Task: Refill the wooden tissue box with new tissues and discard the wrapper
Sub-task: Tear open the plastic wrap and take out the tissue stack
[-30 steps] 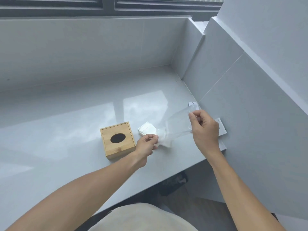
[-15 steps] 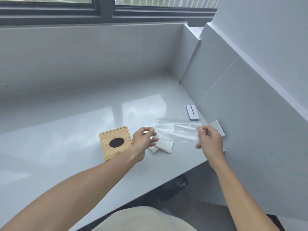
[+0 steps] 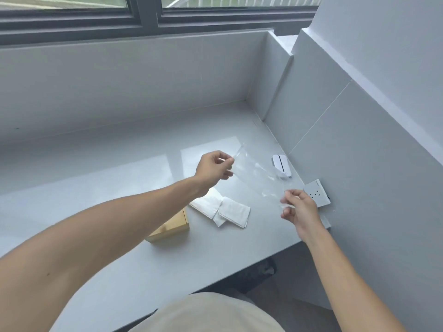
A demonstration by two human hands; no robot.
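A clear plastic wrapper (image 3: 257, 174) hangs in the air above the counter, stretched flat between two hands. The left hand (image 3: 214, 168) pinches its far upper edge between thumb and forefinger, the other fingers curled in. The right hand (image 3: 298, 208) pinches the near lower corner the same way, thumb against fingertips, with the film bunched a little at the grip. The wrapper slopes down from the left fingers to the right fingers and looks empty; the counter shows through it.

Below the span, nearer the left forearm than the right fingers, a small pile of folded white tissues (image 3: 221, 208) lies flat on the counter, in two overlapping stacks. Just beside the tissues, under the left forearm, stands the wooden tissue box (image 3: 171, 227); the arm covers most of it, so only a side and a strip of the top show, and its opening is hidden.

Beyond the right fingers, seen partly through the film, a white remote-like device (image 3: 281, 165) with a dark stripe lies by the wall. Just past the right knuckles a white wall socket (image 3: 316, 195) sits on the grey wall. The glossy grey counter (image 3: 119, 188) runs back to a tiled ledge under a dark-framed window (image 3: 146, 15).
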